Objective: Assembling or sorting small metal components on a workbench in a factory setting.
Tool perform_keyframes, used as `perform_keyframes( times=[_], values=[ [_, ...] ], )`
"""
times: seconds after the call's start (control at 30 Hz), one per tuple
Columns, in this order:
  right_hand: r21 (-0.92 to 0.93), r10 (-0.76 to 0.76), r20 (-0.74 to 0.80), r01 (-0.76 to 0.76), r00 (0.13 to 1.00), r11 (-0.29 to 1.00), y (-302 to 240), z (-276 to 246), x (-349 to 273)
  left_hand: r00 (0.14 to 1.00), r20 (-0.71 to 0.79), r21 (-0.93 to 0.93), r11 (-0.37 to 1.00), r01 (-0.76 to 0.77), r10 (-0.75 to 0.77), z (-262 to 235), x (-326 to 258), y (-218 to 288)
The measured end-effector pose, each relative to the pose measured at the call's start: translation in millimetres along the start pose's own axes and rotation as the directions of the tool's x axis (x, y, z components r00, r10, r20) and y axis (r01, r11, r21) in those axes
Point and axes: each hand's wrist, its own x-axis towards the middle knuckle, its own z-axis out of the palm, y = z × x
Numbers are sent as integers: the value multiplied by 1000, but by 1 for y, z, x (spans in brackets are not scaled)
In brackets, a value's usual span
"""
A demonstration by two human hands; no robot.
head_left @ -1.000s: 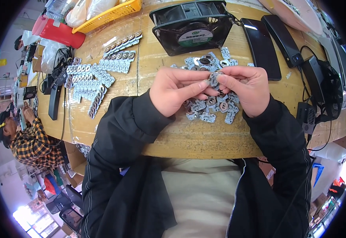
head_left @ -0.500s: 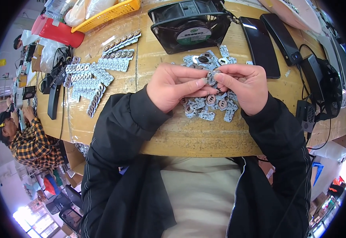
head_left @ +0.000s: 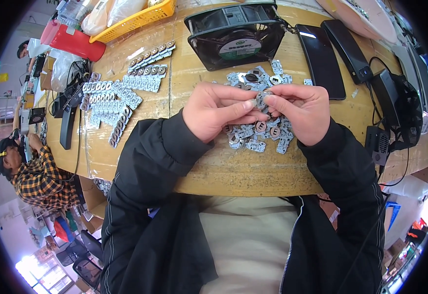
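Between my two hands is a small grey circuit board, pinched from both sides by thumbs and fingertips. My left hand is closed on its left edge, and my right hand grips the right edge. Fingers cover much of the board, so its details cannot be made out. Beneath and around the hands lies a loose pile of similar small boards, several with round coin-like discs on them. To the left, more boards with round discs lie in rows on the cardboard-covered table.
A black square fan stands behind the pile. A dark tablet and a black power bank lie to its right, near cables and a black mesh. At far left are a yellow basket, a red container and a co-worker.
Both hands keep their pinch on the small board, with only slight shifts of the fingers. The whole view has moved a little; the boards on the table lie as before.
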Motion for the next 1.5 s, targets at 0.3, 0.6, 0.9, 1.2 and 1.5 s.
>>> perform_keyframes(
  times=[0.3,0.6,0.9,1.2,1.5],
  values=[
    [-19,3,-7,-4,1000,1000,0,2,-3,1000,7,-86,996,24,-24,-4,0,-1],
    [-9,4,-17,-4,1000,1000,-2,1,-2,999,-11,-66,997,38,-39,0,2,1],
    [-55,2,-143,-10,990,998,2,-18,3,783,156,723,470,-506,602,4,-7,0],
    [32,-113,-257,125,960,992,17,-30,15,596,427,904,-332,-270,680,1,-37,25],
    [-95,-115,-218,96,969,991,11,-24,17,532,55,881,-292,372,845,-105,-151,32]
  ],
)
